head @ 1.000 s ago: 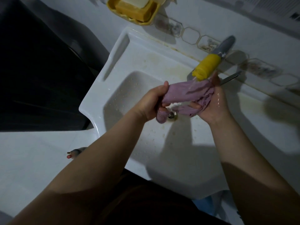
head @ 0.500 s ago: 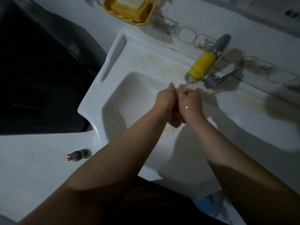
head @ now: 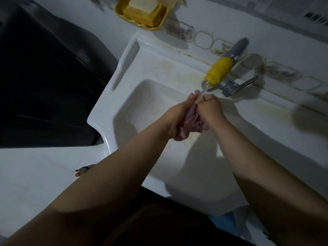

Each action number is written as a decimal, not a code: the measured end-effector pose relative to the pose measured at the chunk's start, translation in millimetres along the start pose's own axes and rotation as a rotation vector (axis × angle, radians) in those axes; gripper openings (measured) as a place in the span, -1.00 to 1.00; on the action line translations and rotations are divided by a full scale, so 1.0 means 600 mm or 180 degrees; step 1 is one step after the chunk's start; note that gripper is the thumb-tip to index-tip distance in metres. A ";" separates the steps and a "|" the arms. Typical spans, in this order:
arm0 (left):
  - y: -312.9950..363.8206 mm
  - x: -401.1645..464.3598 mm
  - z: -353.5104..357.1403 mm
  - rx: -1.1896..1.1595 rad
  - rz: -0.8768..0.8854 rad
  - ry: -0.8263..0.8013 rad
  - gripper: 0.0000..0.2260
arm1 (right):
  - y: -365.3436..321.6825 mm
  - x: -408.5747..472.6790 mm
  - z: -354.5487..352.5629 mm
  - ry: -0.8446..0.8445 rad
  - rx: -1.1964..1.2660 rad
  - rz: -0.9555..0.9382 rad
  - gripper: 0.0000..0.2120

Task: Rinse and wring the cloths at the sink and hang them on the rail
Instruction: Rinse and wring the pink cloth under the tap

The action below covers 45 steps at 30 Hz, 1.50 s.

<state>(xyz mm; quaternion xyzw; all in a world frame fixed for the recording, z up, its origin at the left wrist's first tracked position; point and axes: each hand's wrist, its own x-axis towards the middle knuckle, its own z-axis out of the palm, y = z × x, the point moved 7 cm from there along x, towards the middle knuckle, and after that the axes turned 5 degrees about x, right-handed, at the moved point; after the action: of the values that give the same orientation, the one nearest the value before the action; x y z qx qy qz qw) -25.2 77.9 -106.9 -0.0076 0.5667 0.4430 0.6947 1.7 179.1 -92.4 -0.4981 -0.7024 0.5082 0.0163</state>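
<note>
Squeezing the purple cloth [head: 192, 121] between my left hand [head: 177, 118] and right hand [head: 210, 107], I hold it under the running tap [head: 218, 71] over the sink [head: 142, 55].

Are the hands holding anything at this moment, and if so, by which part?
Yes. The left hand and right hand both grip one bunched purple cloth, squeezing its upper part between them under the tap's stream; its lower folds hang free.

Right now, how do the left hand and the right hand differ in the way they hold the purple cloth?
The left hand grips the purple cloth from the left, and cloth bulges out below it; the right hand grips it from the right, nearer the tap. Both are curled round the cloth over the sink, fingertips in the water stream.
</note>
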 end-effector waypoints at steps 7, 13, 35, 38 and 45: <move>0.027 -0.007 -0.107 0.1807 0.0829 0.0819 -0.79 | 0.008 -0.018 0.015 -0.1355 0.0071 -0.0094 -0.88; 0.061 -0.041 -0.068 0.2347 0.1264 0.0262 -0.79 | -0.006 -0.038 0.009 -0.1852 0.0026 -0.0266 -0.72; 0.006 -0.008 -0.162 -0.0522 0.1321 0.1171 -0.81 | 0.077 -0.017 -0.022 -0.1008 0.1496 0.0130 -0.86; -0.003 -0.007 -0.149 -0.0895 0.1043 0.1126 -0.76 | 0.047 -0.016 -0.012 -0.0886 0.1998 0.0190 -0.82; -0.006 -0.003 -0.098 0.0266 0.0519 -0.0079 -0.52 | 0.009 -0.014 -0.025 -0.0430 0.1902 0.0178 -0.81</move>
<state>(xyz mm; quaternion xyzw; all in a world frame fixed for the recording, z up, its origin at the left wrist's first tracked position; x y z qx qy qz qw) -68.9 44.4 -128.6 0.0729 0.5747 0.4741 0.6630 17.5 183.5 -84.9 -0.4555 -0.5074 0.7244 0.1013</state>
